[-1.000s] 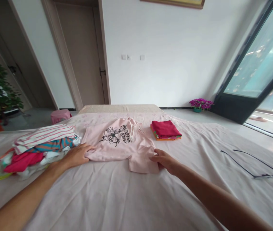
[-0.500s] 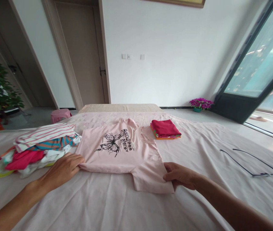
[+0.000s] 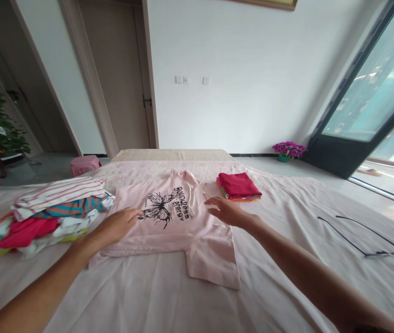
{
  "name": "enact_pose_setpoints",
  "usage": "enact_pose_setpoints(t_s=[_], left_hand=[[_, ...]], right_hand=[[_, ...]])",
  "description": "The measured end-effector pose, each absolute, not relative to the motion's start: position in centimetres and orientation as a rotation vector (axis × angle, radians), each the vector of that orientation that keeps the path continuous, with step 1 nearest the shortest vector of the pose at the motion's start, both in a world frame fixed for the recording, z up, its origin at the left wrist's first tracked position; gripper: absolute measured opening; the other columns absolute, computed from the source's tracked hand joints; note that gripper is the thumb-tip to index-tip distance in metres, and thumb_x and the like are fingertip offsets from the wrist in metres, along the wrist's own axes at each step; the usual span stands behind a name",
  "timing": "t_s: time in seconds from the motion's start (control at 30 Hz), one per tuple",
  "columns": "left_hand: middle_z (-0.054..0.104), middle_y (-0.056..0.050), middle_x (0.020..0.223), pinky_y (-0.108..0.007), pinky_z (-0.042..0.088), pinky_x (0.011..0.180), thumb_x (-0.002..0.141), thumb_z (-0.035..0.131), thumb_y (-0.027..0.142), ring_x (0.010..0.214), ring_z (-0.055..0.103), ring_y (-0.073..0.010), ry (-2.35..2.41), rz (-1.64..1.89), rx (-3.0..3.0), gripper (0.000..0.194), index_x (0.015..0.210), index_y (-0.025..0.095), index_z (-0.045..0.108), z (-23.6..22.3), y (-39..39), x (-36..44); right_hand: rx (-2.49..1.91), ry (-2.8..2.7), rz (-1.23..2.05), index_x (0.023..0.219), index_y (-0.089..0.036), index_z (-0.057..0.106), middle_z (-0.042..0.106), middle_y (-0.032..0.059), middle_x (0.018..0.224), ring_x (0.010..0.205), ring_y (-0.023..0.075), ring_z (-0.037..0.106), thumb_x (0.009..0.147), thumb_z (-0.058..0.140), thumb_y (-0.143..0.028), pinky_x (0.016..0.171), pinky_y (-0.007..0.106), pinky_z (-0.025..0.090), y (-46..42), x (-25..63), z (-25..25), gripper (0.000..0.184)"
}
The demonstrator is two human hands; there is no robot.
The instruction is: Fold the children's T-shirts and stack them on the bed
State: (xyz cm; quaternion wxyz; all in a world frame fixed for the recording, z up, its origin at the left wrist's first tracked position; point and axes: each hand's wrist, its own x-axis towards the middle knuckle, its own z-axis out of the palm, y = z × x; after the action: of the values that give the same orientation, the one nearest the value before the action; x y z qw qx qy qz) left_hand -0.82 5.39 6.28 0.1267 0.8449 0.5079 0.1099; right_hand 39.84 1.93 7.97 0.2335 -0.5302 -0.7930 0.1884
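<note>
A pink T-shirt [image 3: 169, 240] with a black butterfly print and the words "Boundless energy" lies spread on the bed sheet, its neckline toward the right. Over its left part is my left hand [image 3: 122, 225], fingers stretched out toward the print and gripping nothing. My right hand [image 3: 229, 212] hovers at the neckline side with its fingers apart and empty. The near sleeve points toward me, flat on the sheet. Just beyond my right hand sits a folded stack topped by a red garment [image 3: 240, 185].
A heap of crumpled clothes [image 3: 61, 194] lies at the left. Eyeglasses [image 3: 366, 238] rest on the sheet [image 3: 287, 277] at the right. Beyond the bed stand a pink stool [image 3: 84, 164] and a pot of purple flowers [image 3: 289, 150].
Both hands have let go of the T-shirt's near edge and sleeve. They have moved forward and inward over the shirt. Its near hem and sleeve now lie flatter, nearer me.
</note>
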Motion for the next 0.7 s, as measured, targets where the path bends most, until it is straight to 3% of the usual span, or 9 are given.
enact_pose_setpoints(t_s=[0.07,0.13,0.23,0.33,0.53,0.7], left_hand=[[0.061,-0.009,0.135,-0.033,0.038,0.109,0.091,0.035,0.030,0.127,0.055,-0.0213,1.457,0.373,2.487,0.046,0.127,0.019,0.062,5.0,6.0,1.1],[0.055,-0.012,0.141,-0.036,0.034,0.113,0.093,0.036,0.033,0.133,0.048,-0.0232,1.517,0.376,2.523,0.049,0.134,0.018,0.056,3.2,6.5,2.0],[0.044,-0.015,0.152,-0.046,0.030,0.114,0.095,0.037,0.040,0.142,0.037,-0.0298,1.729,0.324,2.527,0.054,0.144,0.019,0.047,0.2,6.9,2.0],[0.033,-0.014,0.158,-0.053,0.024,0.115,0.096,0.036,0.045,0.147,0.027,-0.0335,1.851,0.318,2.542,0.057,0.149,0.024,0.040,-1.7,6.8,1.5],[0.040,-0.012,0.155,-0.049,0.024,0.116,0.097,0.037,0.044,0.144,0.033,-0.0294,1.865,0.410,2.599,0.054,0.146,0.025,0.044,-2.1,6.6,1.7],[0.045,-0.011,0.152,-0.048,0.026,0.116,0.096,0.040,0.044,0.142,0.036,-0.0291,1.870,0.484,2.591,0.052,0.143,0.026,0.049,-1.7,6.7,2.0]], right_hand=[[-1.321,-2.325,0.377,0.130,-0.022,0.060,0.058,0.0131,0.137,0.122,0.0270,0.055,0.090,0.058,-0.029,0.103,0.040,0.041,4.2,37.8,6.8,0.041],[-1.330,-2.426,0.268,0.134,-0.022,0.057,0.053,0.0124,0.142,0.128,0.0273,0.050,0.090,0.059,-0.031,0.106,0.040,0.038,6.4,36.6,5.7,0.045],[-1.638,-2.369,0.259,0.111,-0.021,0.071,0.068,0.0108,0.121,0.113,0.0264,0.060,0.092,0.057,-0.032,0.097,0.035,0.043,9.9,35.8,5.0,0.027],[-1.865,-2.168,0.237,0.097,-0.017,0.073,0.072,0.0133,0.104,0.100,0.0266,0.065,0.096,0.045,-0.028,0.087,0.034,0.045,13.6,35.4,5.3,0.031],[-1.968,-1.892,0.229,0.130,-0.020,0.060,0.064,0.0129,0.129,0.119,0.0269,0.056,0.094,0.043,-0.024,0.092,0.033,0.044,21.2,33.8,6.1,0.041],[-2.030,-1.738,0.307,0.138,-0.016,0.053,0.056,0.0162,0.138,0.128,0.0279,0.049,0.095,0.044,-0.032,0.100,0.036,0.040,25.2,32.8,5.5,0.046]])
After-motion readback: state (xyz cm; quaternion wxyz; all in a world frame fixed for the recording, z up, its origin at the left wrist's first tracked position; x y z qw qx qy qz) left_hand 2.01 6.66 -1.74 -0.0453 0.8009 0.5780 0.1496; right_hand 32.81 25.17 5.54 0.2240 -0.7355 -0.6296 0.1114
